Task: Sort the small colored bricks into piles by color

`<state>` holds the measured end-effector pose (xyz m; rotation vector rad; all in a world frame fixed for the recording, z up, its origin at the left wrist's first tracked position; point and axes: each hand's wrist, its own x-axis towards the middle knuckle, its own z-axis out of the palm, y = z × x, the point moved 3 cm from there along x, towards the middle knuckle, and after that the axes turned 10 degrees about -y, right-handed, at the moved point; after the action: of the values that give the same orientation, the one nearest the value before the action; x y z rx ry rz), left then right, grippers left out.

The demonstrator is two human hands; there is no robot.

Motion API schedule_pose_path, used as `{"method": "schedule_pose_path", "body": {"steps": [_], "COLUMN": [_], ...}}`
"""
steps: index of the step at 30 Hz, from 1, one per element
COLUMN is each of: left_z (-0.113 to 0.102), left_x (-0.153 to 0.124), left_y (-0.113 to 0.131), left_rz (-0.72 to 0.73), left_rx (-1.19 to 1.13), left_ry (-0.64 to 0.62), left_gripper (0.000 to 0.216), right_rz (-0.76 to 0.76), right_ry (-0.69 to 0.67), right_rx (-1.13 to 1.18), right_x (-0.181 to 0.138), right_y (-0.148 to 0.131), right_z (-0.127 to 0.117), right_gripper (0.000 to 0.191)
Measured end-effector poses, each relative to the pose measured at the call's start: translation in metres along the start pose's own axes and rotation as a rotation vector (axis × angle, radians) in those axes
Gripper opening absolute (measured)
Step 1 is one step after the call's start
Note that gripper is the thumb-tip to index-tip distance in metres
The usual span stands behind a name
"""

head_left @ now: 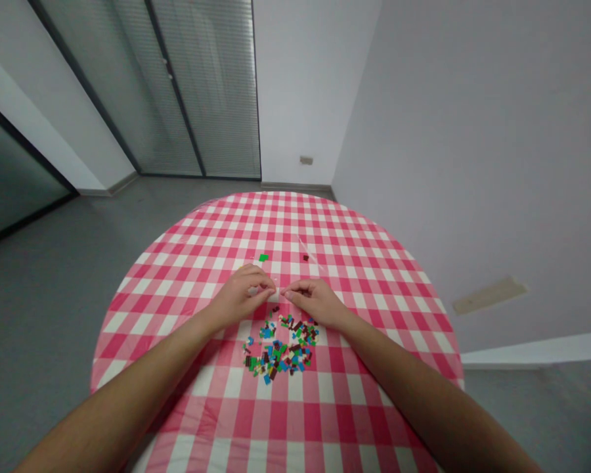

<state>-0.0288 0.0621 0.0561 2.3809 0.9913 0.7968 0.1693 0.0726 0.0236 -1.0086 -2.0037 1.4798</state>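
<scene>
My left hand [240,293] and my right hand [320,302] face each other above the table, fingertips pinched and close together. Whatever sits in either pinch is too small to make out. Just below them, towards me, lies a loose pile of tiny building bricks [280,353] in blue, green, dark brown and cream. A few dark brown bricks [275,309] lie at the pile's upper edge, nearest the fingertips. Beyond my left hand rests a flat green piece [263,257]; beyond my right hand, a small dark brown piece [306,257].
A red-and-white checked cloth [285,223] covers the rounded table. On the right, a pale wall [473,131] stands close by. Glass doors with blinds [207,85] are behind the table, and grey floor [44,289] shows at the left.
</scene>
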Motion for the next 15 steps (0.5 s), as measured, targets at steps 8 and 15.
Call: {"method": "schedule_pose_path", "body": {"steps": [8,15], "left_z": [-0.042,-0.033], "left_x": [-0.016,-0.015], "left_y": [-0.092,-0.103], "left_rz": [-0.599,-0.629], "left_rx": [0.109,0.110], "left_ry": [0.079,0.053], "left_gripper": [0.021,0.020], "right_rz": [0.044,0.069], "right_ry": [0.047,0.047], "right_rx": [-0.047,-0.070], "right_x": [0.001,0.000], "right_y": [0.007,0.004], "right_z": [-0.005,-0.006], "right_gripper": [0.024,0.025]}}
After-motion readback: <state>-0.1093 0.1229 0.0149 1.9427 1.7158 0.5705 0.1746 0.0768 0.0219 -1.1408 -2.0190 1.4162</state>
